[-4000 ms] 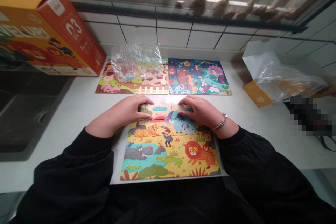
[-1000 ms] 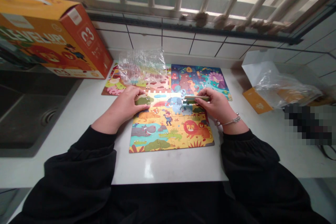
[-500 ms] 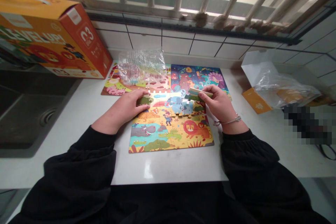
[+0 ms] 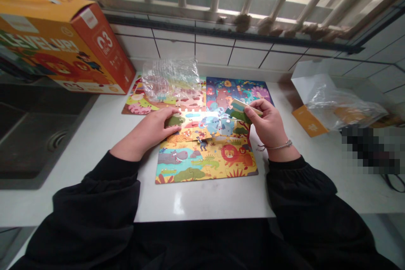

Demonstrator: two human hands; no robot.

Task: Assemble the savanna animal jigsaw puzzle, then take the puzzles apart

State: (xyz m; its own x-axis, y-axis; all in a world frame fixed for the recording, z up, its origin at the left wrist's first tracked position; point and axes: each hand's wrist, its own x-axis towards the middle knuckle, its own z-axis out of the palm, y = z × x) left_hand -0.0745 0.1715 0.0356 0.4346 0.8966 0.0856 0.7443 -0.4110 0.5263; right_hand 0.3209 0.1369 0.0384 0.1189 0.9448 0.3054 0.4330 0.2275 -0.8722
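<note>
At the far left of the frame, an orange box (image 4: pixel 47 46) lettered "LEVEL UP!" stood above a dark sink (image 4: pixel 38 135). Right of it, in the upper middle, a farm puzzle (image 4: pixel 190 103) lay on the white counter (image 4: pixel 202 202), partly covered by a crinkled clear bag (image 4: pixel 171 79).

Just below, left of centre, the left hand (image 4: pixel 153 130) held the upper-left corner of a savanna puzzle (image 4: pixel 205 164), thumb and fingers slightly parted around the green bush there. That puzzle lay at the centre of the frame, its upper rows buckled, with a seam opened above the small figure in the hat. Beyond its upper-right part lay a dark forest puzzle (image 4: pixel 234 88).

Right of centre, the right hand (image 4: pixel 265 124), a bracelet (image 4: pixel 278 146) at its wrist, pinched a green-and-blue corner section (image 4: pixel 238 114) between thumb and fingers, nearly closed, its pale edge tilted up. Whether that section was wholly loose could not be told.

On the right sat an opened carton (image 4: pixel 311 121) with plastic wrap (image 4: pixel 348 101) over it; below was a pixelated dark object (image 4: pixel 370 152).
</note>
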